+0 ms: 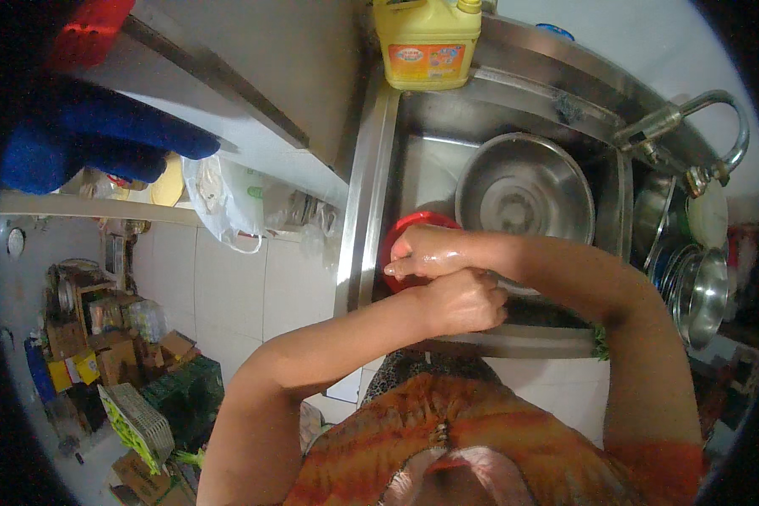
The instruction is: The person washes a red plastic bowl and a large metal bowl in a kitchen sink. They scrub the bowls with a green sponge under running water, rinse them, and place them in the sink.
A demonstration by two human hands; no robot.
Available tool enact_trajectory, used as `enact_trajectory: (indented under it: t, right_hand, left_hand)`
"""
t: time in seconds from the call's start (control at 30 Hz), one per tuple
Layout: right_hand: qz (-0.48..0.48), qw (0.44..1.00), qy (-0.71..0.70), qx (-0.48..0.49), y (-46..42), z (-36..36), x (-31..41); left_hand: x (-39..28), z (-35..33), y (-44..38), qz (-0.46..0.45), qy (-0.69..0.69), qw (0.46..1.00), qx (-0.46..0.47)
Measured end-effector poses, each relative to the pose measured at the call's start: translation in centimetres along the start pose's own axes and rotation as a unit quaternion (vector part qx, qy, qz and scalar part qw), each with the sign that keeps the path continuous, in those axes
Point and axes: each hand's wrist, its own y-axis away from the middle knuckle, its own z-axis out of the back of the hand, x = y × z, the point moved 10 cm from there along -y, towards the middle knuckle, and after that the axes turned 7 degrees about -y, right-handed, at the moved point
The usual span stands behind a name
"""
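Note:
My forearms cross over the front left of a stainless steel sink (446, 351). My left hand (468, 302) has its fingers curled in and lies against the underside edge of my right wrist. Wet and shiny, my right hand (427, 254) points left with its fingers folded and thumb alongside. Nothing shows in either hand, though both palms are hidden. Beneath them is a red plastic basin (427, 220), partly covered by my right hand. A large stainless steel bowl (524, 183) rests in the sink just beyond my right forearm.
A yellow plastic jug (428, 54) stands at the sink's far left corner. The metal faucet (661, 126) is at the far right. Metal bowls (702, 297) are stacked right of the basin area. A white plastic bag (228, 202) hangs at left, above cardboard boxes (119, 362) and a crate of greens (140, 420).

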Motion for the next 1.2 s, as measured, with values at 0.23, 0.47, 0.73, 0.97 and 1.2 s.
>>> enact_trajectory:
  t: [0.23,0.47,0.73,0.97,1.2]
  right_hand:
    - [-0.041,0.975,0.217,-0.036,-1.0,-0.7,-0.3]
    - [-0.079,0.966,0.196,-0.146,-3.2,-0.3,-3.8]
    - [0.071,0.972,0.057,-0.219,-2.2,0.4,-4.1]
    - [0.071,0.844,0.507,-0.162,5.1,-2.3,-14.0]
    - [0.196,0.819,0.513,-0.167,4.6,-3.2,-14.0]
  left_hand:
    - [-0.1,-8.4,1.5,0.019,-0.08,0.985,0.149]
    - [1.4,-12.0,3.7,0.12,0.071,0.981,0.136]
    - [-0.8,-2.6,4.9,0.086,0.113,0.977,0.158]
    - [2.6,6.3,18.2,0.469,0.072,0.871,-0.125]
    - [0.6,5.7,25.8,0.609,0.1,0.769,-0.167]
